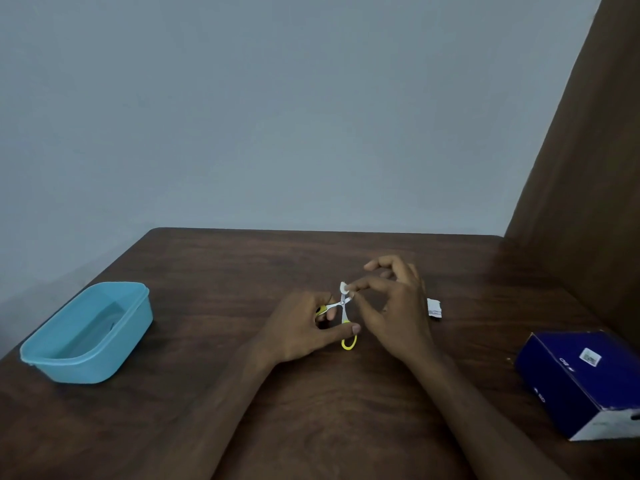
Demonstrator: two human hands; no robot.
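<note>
Tub (pixel 104 365) first, far left: pale blue plastic, rectangular with rounded corners, open-topped, parked near the left edge of the table (pixel 207 271), with what looks like a little clear liquid inside (hard to be sure in this dim light). Dark wood grain across to the middle, and on to the action.

Left hand (pixel 304 327) curled round small scissors (pixel 343 313) with yellow handles: fingers hooked into the left loop, thumb pressed against the shank of the other handle, lower yellow loop poking out below the thumb. Handles spread, blades parted and aimed away from the body, toward the far edge.

Right at the blade tips, a white scrap (pixel 344 288), tiny and rounded. Pinched between thumb and forefinger of the right hand (pixel 394 306), remaining fingers fanned out and loosely bent above it. Both hands close together, just right of table centre.

Just beside the right hand on its outer side, flat on the wood, a small white packet (pixel 434 307) with faint printing, partly hidden behind the hand.

Further right, well apart from all that, a dark blue box (pixel 585 375) lying at an angle near the right edge, white end panel toward the camera, small white sticker on top. Brown panel (pixel 588 168) rising at the far right, plain grey-blue wall (pixel 277 116) behind everything.
</note>
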